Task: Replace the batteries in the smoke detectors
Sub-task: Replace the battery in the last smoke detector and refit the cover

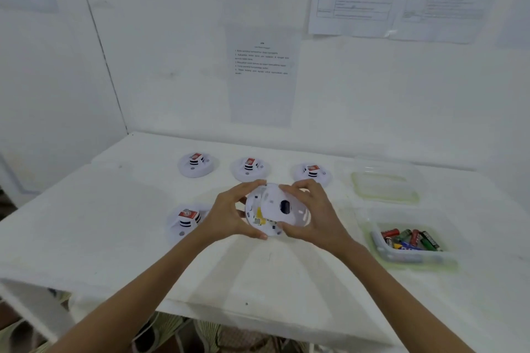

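Both hands have a curled grip on one smoke detector [258,219], held low over the bench [114,223] just left of the battery tub [378,249]. The left hand [229,215] cups the body, and the right hand [315,215] pinches the round cover [286,203], which sits skewed and part way off. I'd say twisting that cover crooked could snap a tab, or the body could slip and knock the neighbouring detector [186,221] further left of the tub.
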